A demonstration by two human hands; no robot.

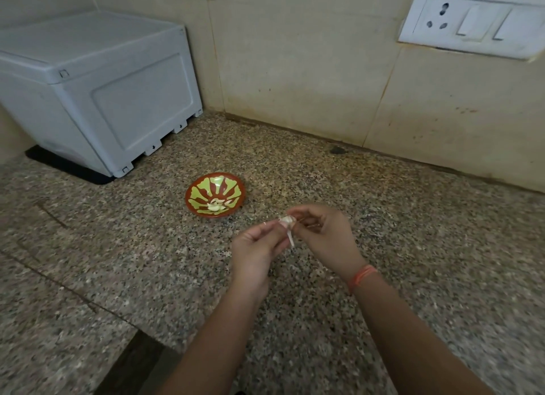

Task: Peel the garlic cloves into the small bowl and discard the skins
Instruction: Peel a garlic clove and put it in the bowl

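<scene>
A small red bowl (215,185) with a green pattern stands on the granite counter and holds a peeled garlic clove (214,206). Just right of it and nearer to me, both hands meet above the counter. My left hand (256,247) and my right hand (324,237) pinch a garlic clove (287,220) between their fingertips. A strip of pale skin (290,237) hangs down from the clove between the hands. An orange thread band circles my right wrist.
A grey-white plastic box (97,82) on a black mat fills the back left corner. The tiled wall (309,70) runs behind the counter, with a white socket and switch plate (472,20) at upper right. The speckled counter (427,232) has a dark gap at its front edge.
</scene>
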